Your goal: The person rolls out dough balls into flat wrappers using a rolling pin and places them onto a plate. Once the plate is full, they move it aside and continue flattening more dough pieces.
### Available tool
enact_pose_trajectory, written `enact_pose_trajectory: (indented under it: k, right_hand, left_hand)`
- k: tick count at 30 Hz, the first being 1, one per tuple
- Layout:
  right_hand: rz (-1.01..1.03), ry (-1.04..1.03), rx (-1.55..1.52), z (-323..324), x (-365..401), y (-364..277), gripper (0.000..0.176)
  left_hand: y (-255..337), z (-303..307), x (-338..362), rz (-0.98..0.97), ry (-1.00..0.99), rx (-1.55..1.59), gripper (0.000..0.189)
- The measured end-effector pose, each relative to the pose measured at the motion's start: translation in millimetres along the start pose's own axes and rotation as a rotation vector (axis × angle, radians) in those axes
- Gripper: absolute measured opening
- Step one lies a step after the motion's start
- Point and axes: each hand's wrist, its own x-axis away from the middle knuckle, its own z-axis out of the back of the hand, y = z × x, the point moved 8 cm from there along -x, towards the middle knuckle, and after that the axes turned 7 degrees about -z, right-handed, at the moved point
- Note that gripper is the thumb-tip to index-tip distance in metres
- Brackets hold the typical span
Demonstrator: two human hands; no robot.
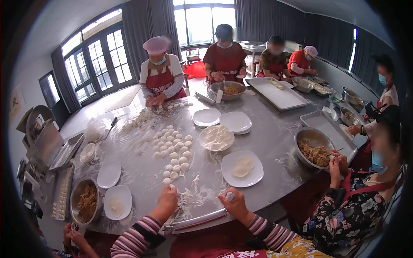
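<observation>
Both hands worked at the near edge of a floured steel table (275, 142). The left hand (165, 201) was curled shut, fingertips pressing on a small dough piece (172, 187) at the tail of a row of dough balls (174, 148). The right hand (235, 205) was clenched around what looked like a short rolling pin (230, 196), only its pale rounded end showing above the fist. Between the striped sleeves, a long metal tool (195, 222) with a red strip lay along the table's very lip.

Just beyond the right hand sat a white plate (254, 177) holding a flat round wrapper (242, 167), and farther in, a bowl of white flour or dough (216, 138). To the right, a masked co-worker's hands (337, 163) hovered at a steel bowl of minced filling (315, 150). Other aproned people stood around the far side.

The tool at the lip appeared the weakest point: a nudge from either forearm could tip it off the table. Dough could also stick where the loose flour had thinned under the hands.
</observation>
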Motion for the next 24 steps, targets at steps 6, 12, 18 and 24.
enact_pose_trajectory:
  k: [6, 12, 18, 24]
  right_hand:
    - [-0.036, 0.003, 0.012, -2, 1, 1, 0.025]
    - [-0.023, 0.018, 0.017, -4, -2, 1, 0.025]
    - [-0.017, -0.009, 0.048, -2, 1, 6, 0.025]
    - [-0.167, -0.167, -0.129, -15, -9, 4, 0.020]
  left_hand:
    - [-28, 4, 11, 0.293, 0.006, 0.053, 0.040]
    - [3, -4, 9, 0.199, -0.058, 0.220, 0.049]
    - [29, -71, -23, 0.005, -0.212, 0.946, 0.026]
    - [39, -42, -18, 0.072, -0.139, 0.868, 0.016]
